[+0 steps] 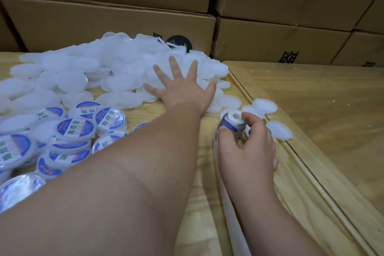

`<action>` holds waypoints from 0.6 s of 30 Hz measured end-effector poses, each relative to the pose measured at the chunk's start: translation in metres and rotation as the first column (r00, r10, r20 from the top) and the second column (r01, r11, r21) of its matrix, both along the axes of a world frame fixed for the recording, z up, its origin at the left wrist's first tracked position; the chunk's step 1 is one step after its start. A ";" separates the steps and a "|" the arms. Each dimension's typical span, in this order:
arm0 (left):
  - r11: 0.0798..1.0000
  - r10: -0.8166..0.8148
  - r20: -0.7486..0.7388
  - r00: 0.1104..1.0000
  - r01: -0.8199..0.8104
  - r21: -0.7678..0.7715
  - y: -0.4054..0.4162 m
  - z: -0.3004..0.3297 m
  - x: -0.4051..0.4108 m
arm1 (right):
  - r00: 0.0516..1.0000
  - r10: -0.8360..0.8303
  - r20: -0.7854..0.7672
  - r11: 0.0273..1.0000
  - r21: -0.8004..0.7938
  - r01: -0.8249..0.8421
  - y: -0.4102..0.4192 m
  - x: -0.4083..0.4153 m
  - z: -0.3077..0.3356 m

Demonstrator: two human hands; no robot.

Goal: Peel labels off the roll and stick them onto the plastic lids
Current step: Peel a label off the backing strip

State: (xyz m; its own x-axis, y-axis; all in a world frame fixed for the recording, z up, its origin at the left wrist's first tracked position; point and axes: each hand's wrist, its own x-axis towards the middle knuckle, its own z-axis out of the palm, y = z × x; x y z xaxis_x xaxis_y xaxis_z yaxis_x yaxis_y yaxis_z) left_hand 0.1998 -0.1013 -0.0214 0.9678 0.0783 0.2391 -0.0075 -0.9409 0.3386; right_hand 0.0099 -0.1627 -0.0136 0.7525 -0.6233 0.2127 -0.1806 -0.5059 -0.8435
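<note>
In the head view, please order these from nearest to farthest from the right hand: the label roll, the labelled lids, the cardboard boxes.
From the right hand:
1. Label roll: held in its fingers.
2. Labelled lids: on the table, far left.
3. Cardboard boxes: stacked behind the table.

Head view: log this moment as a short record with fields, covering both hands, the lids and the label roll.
left hand: left hand spread flat, fingers straight, on the pile of plain lids
right hand: right hand grips the label roll
roll tail: backing strip trails toward the viewer
labelled lids: labelled lids heaped at left
surface: wooden table
background: cardboard boxes stacked behind
</note>
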 end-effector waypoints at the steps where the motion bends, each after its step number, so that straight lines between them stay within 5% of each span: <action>1: 1.000 0.006 -0.054 0.999 -0.006 0.000 0.000 0.001 0.002 | 1.000 0.005 0.003 1.000 -0.004 -0.005 0.000 0.000 -0.001; 8: 0.976 -0.148 -0.109 0.983 0.164 0.146 0.006 0.002 -0.013 | 1.000 0.027 0.008 0.999 -0.025 -0.027 -0.001 0.002 -0.003; 18: 0.948 -0.282 -0.076 0.956 0.290 0.131 0.027 -0.003 -0.070 | 0.999 0.033 -0.040 0.999 -0.031 -0.034 -0.001 0.001 -0.001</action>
State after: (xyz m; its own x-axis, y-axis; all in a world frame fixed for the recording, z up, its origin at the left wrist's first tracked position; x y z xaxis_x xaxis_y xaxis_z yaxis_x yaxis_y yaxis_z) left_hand 0.1299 -0.0744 -0.0247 0.9566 -0.2342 0.1732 -0.2685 -0.9396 0.2122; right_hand 0.0114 -0.1633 -0.0145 0.7810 -0.5910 0.2020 -0.1958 -0.5388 -0.8194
